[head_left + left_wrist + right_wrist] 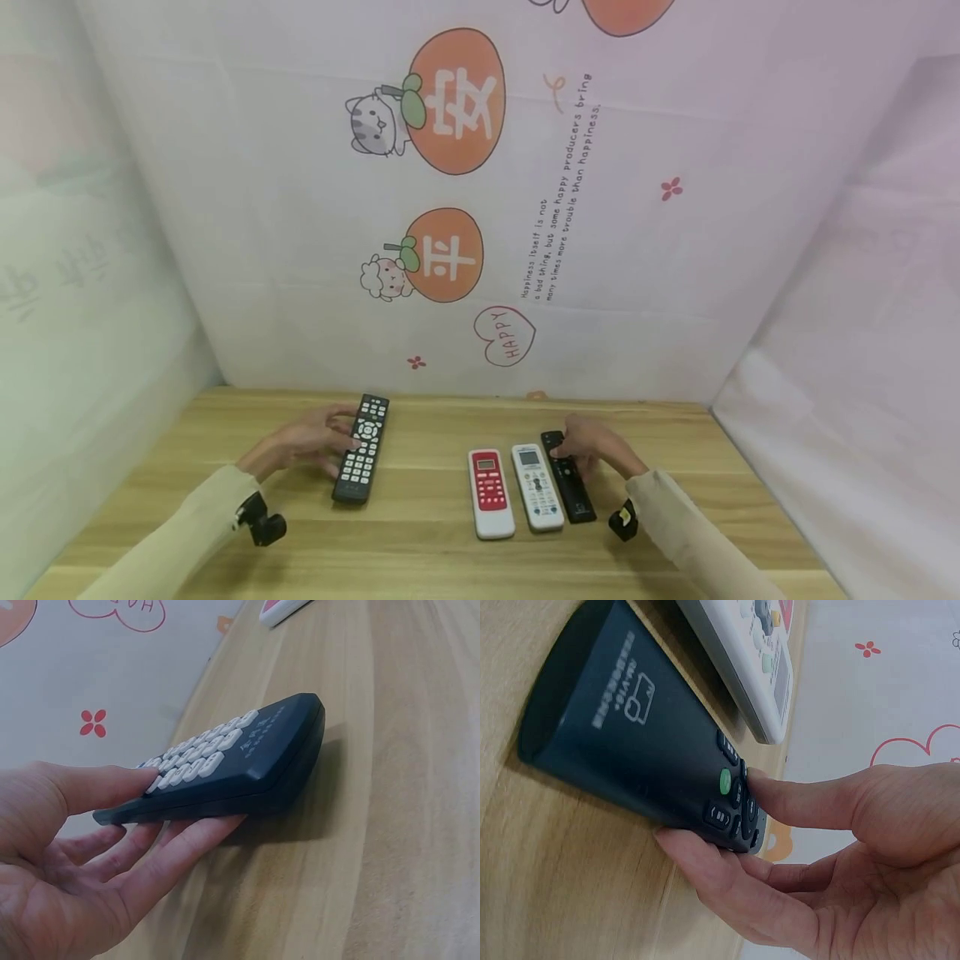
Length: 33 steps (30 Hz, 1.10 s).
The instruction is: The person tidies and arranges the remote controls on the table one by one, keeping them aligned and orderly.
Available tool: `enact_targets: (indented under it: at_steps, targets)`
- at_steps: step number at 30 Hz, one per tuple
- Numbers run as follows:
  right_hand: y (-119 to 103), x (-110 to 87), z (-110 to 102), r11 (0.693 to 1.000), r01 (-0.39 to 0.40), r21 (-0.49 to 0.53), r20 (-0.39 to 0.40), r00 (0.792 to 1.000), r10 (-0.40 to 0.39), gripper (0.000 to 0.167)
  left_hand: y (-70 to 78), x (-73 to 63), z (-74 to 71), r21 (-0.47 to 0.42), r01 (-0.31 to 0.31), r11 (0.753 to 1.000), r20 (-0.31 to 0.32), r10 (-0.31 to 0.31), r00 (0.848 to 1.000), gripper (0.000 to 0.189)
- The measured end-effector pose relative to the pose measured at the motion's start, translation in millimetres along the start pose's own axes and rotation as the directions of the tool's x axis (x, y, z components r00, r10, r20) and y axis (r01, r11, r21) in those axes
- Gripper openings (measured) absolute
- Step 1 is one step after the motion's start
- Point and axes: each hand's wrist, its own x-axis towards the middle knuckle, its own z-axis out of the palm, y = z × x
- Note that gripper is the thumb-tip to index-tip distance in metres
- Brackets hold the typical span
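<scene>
My left hand (318, 437) grips a black remote control with white buttons (362, 450), thumb on its keys and fingers underneath. In the left wrist view that remote (247, 761) is tilted, with a shadow on the wood beside it. My right hand (588, 442) holds a slim black remote control (572, 492) near its far end, thumb on top and fingers along the side. Its few dark buttons and one green button (725, 781) show in the right wrist view. Close on its left lies a white remote control with a small screen (538, 492).
A red and white remote control (491, 496) lies left of the white one on the wooden table (420, 550). A white printed cloth (300, 208) rises at the table's back edge, with white cloth walls at both sides. Each wrist wears a small black camera (262, 521).
</scene>
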Motion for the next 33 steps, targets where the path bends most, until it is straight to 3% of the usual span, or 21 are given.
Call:
enact_targets:
  at_steps: [9,21,33]
  targets:
    - [-0.7,2.3,-4.4,1.0,0.002,0.027,0.018,1.0,-0.003,0.02,2.5,-1.5,8.6,0.023,-0.001,1.0,-0.003,0.001,1.0,0.085]
    - [-2.2,0.2,-1.0,0.999,-0.018,0.032,0.011,1.0,0.017,0.024,2.9,-4.1,23.1,-0.033,-0.052,0.998,0.046,0.053,0.998,0.088]
    - [-2.2,-0.2,0.0,0.999,-0.008,0.032,0.01,1.0,0.008,0.02,6.8,-0.3,51.8,-0.07,-0.055,0.996,0.049,0.059,0.997,0.086]
